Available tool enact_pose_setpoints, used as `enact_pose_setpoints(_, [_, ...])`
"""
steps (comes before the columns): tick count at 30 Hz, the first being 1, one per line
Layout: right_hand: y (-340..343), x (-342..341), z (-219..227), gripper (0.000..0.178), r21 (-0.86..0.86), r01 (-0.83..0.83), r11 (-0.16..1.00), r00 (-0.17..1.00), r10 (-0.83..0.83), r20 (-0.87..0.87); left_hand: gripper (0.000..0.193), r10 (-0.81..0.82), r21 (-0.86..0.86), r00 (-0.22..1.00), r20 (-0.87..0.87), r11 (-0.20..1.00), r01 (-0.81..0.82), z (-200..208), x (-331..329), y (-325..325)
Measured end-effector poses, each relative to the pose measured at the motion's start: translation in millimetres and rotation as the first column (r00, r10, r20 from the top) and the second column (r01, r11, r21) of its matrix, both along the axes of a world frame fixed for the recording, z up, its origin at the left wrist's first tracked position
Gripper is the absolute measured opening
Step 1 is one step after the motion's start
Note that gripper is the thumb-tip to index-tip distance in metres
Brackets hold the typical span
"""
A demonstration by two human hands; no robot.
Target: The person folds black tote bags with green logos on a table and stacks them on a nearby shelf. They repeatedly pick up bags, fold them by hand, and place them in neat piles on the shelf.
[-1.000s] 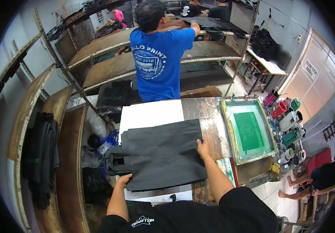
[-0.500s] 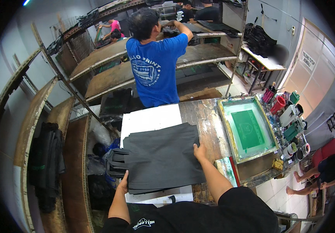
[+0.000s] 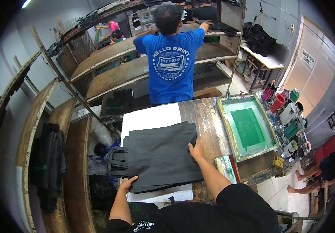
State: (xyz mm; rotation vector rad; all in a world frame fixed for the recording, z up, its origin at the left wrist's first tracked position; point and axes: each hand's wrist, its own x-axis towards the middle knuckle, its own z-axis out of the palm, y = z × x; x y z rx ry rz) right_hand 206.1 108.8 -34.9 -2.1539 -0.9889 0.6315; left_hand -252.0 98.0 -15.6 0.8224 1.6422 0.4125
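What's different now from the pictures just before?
The right hand and the right edge of the flat stack of black fabric bags shifted slightly left. The left hand moved a little right, its thumb now over the stack's near-left corner. The co-worker in the blue T-shirt moved right. Both hands stay at the stack, and the rectangular green screen in its pale frame stayed put.

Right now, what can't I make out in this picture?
- Rest of the white sheet: head view, covered by the black bags.
- How many bags there are: head view, they overlap too closely.
- Most of the left hand's fingers: head view, hidden by the bags.
- Front of the blue shirt: head view, its wearer's back is turned.
- Person at far right: head view, upper body lost in the dark rim.
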Motion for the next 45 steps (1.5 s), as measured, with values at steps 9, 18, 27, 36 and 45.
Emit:
enact_pose_setpoints(9, [-8.9,6.8,9.0,0.094,-0.115,-0.085,0.99,0.985,0.101,0.142,0.101,-0.039,-0.023,0.999,-0.013,0.999,0.039,-12.1,-3.5,4.4])
enact_pose_setpoints(18, [-9.4,-0.1,0.2,0.114,-0.336,-0.11,0.935,0.981,0.156,0.112,0.105,-0.025,-0.046,0.996,-0.09,0.999,0.021,-25.8,-11.0,10.3])
enact_pose_setpoints(27, [-9.0,10.0,-0.4,0.11,-0.279,-0.195,0.94,0.971,0.225,0.078,0.094,-0.012,-0.055,0.998,0.063,0.998,0.015,-13.8,-10.2,2.8])
enact_pose_setpoints(36, [34.3,86.5,28.6,0.103,-0.338,-0.442,0.831,0.857,0.502,0.113,0.094,-0.006,-0.002,1.0,0.009,1.0,0.006,-17.7,-4.7,2.2])
enact_pose_setpoints(45, [181.4,185.8,171.5,0.09,-0.367,-0.212,0.906,0.845,0.358,0.397,0.101,0.01,-0.02,1.0,-0.022,1.0,-0.01,-12.3,-2.9,3.2])
